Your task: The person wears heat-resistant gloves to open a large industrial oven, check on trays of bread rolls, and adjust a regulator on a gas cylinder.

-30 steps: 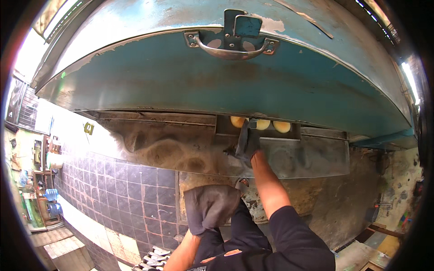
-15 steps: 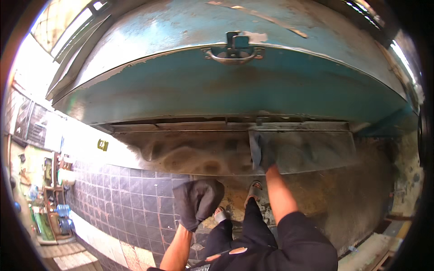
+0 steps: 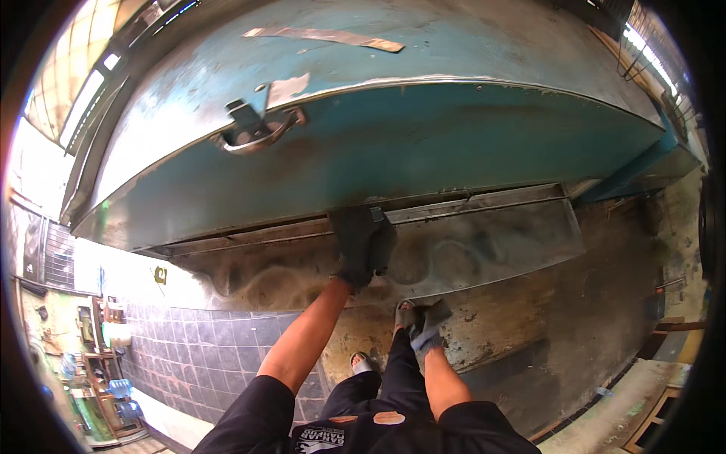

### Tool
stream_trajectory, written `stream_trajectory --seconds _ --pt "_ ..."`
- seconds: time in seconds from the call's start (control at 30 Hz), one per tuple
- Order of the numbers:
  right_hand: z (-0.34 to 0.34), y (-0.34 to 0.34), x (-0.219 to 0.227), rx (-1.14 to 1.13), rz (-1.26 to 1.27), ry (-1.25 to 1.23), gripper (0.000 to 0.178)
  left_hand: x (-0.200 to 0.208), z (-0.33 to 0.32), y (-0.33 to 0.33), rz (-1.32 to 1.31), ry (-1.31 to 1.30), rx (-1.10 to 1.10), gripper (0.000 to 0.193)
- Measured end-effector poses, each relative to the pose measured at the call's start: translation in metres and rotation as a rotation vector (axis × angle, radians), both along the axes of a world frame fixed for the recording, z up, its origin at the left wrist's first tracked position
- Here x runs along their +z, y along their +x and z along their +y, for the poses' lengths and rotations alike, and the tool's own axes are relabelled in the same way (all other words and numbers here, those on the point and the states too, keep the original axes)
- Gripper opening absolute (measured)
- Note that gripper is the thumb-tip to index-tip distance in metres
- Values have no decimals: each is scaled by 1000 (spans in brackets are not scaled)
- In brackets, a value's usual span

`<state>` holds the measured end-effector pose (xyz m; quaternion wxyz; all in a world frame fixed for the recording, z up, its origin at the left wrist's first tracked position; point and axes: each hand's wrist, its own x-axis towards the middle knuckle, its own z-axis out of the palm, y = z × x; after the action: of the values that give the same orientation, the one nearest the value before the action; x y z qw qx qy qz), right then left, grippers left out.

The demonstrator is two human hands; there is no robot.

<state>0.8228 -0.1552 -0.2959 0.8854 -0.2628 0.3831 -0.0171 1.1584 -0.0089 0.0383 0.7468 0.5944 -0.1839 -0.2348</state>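
Note:
My left hand [image 3: 363, 246] is wrapped in a thick, dark mitt-like cover that hides the fingers. It reaches to the long slot under the teal metal cabinet [image 3: 469, 140], over the sooty metal flap [image 3: 522, 238] that juts out toward me. Whether it grips anything there is hidden. Lower and to the right, my right hand [image 3: 429, 329] hangs above the floor near my foot, away from the flap. Grey fabric covers it, with a darker cloth-like piece at its far end. Its fingers cannot be made out.
A metal handle with a dark latch [image 3: 257, 129] sticks out of the cabinet's upper edge. A flat strip [image 3: 325, 38] lies on top. Dark floor tiles [image 3: 227, 340] spread at left, with a shelf of bottles [image 3: 113, 401] beyond. A pale ledge [image 3: 612, 424] runs along the lower right.
My left hand has risen from the floor side to the slot. My right hand has come off the flap and dropped toward me. The view has turned, so the latch appears farther left.

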Motion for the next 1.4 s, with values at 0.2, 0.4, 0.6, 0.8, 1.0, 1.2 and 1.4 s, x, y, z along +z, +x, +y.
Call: stream_trajectory --seconds 0.2,0.4,0.6,0.8,1.0,1.2,1.4 --pt "-23 102 116 285 21 -387 61 23 -31 -9 -67 91 399 19" --pt "-87 163 209 265 -173 -657 54 79 -53 1 170 -42 188 12" --pt "-109 274 284 495 -84 -856 40 29 -14 -4 595 -380 -30 34" --pt "-109 319 308 540 -271 -1014 35 0 75 -78 -367 443 183 59" --pt "-76 333 298 724 -112 -703 36 -17 130 -137 -253 792 160 48" --pt "-14 359 235 952 -171 -812 39 -19 137 -166 -210 752 515 45" --pt "14 310 173 1285 -220 -1149 41 -48 161 -268 -83 776 813 43"
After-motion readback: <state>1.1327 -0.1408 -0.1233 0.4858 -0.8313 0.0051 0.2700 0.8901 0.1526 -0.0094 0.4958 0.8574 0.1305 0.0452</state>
